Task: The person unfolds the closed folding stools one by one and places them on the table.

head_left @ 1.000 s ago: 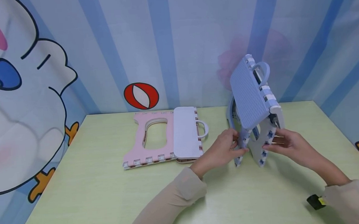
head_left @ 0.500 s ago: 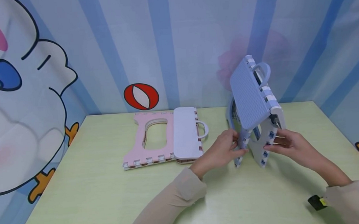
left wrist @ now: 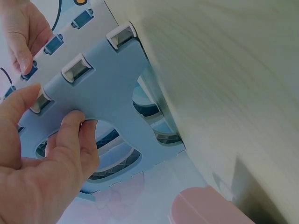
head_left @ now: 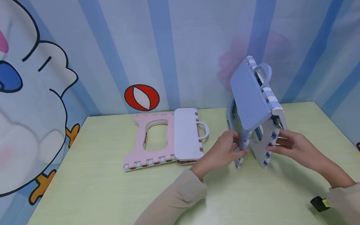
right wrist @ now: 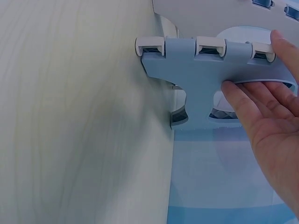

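Observation:
A blue folding step stool [head_left: 249,98] stands partly unfolded on the right of the table, its textured top slanting and a loop handle at the upper edge. My left hand [head_left: 220,149] grips its left leg panel [left wrist: 112,74], the thumb by the hinged edge and the fingers through the oval cutout. On the opposite leg panel [head_left: 262,145], my right hand [head_left: 298,150] holds the edge between thumb and fingers. The right wrist view shows that hand's fingers [right wrist: 245,100] hooked into the cutout. A gap separates the two panels at the bottom.
Left of the blue stool, a pink folding stool [head_left: 157,155] lies flat, with a pale lilac panel [head_left: 185,134] and loop handle on its right. A striped cartoon backdrop [head_left: 189,51] rises behind the pale green table [head_left: 89,185]. A black tag [head_left: 319,203] hangs at my right sleeve.
My right hand has shifted slightly right with the right leg panel, widening the gap between the panels a little. My left hand and the pink stool stay in place.

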Motion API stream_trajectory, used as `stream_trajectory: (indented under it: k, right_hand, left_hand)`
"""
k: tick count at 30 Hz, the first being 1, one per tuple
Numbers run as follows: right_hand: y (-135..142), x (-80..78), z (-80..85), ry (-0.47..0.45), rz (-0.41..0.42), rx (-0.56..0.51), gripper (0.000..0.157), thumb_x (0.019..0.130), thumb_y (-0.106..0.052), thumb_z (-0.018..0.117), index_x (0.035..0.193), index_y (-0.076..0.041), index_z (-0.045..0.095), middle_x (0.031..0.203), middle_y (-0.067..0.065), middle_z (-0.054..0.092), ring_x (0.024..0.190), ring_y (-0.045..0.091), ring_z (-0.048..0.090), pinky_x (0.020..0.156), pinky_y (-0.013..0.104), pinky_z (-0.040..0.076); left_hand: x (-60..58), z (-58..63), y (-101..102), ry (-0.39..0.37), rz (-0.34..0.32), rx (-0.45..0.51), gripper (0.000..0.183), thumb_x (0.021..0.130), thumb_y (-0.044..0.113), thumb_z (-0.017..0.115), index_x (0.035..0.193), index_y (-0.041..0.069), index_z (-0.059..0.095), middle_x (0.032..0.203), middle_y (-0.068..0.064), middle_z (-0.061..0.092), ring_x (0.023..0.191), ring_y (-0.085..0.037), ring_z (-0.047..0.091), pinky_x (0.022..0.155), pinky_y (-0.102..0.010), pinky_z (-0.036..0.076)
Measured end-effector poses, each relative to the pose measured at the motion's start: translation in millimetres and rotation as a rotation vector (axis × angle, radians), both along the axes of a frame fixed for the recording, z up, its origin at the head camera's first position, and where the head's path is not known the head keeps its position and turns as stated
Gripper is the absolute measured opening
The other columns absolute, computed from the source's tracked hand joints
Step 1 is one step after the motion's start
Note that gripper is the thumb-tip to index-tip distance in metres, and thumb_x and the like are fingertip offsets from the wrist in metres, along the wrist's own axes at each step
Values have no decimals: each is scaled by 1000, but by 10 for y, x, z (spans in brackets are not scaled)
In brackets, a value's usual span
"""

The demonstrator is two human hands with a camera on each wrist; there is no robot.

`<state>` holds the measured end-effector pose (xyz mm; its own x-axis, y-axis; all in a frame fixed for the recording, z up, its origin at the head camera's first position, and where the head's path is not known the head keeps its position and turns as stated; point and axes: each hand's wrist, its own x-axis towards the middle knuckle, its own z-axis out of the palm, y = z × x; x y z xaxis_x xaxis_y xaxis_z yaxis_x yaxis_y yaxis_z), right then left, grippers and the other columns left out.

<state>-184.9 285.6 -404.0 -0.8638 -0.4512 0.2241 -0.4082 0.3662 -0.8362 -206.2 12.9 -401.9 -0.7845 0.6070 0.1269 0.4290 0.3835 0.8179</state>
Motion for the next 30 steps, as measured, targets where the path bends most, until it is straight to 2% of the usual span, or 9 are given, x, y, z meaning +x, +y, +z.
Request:
stream_trajectory:
  k: [18, 24, 30]
  right_hand:
    - [43, 10, -2, -17, 6, -6, 57, 96, 6, 62, 147, 8, 38, 127, -22, 57, 110, -3, 59, 82, 20, 54]
    - [57, 7, 6, -17, 2, 2, 57, 95, 6, 62, 147, 8, 39, 126, -23, 57, 109, -3, 60, 81, 20, 55]
    - [73, 6, 20, -24, 5, -3, 55, 95, 7, 61, 147, 8, 40, 125, -22, 58, 108, -2, 61, 80, 21, 55]
  left_hand:
    - [13, -1, -7, 2, 1, -8, 38, 96, 18, 68, 124, -1, 50, 119, -9, 52, 108, -11, 54, 85, -13, 46]
    - [10, -2, 1, -18, 0, 9, 39, 96, 17, 69, 125, -2, 50, 121, -10, 52, 111, -11, 54, 87, -13, 46]
    - [11, -2, 2, -5, -4, 13, 39, 96, 17, 69, 124, -2, 50, 118, -9, 52, 105, -11, 53, 83, -12, 46]
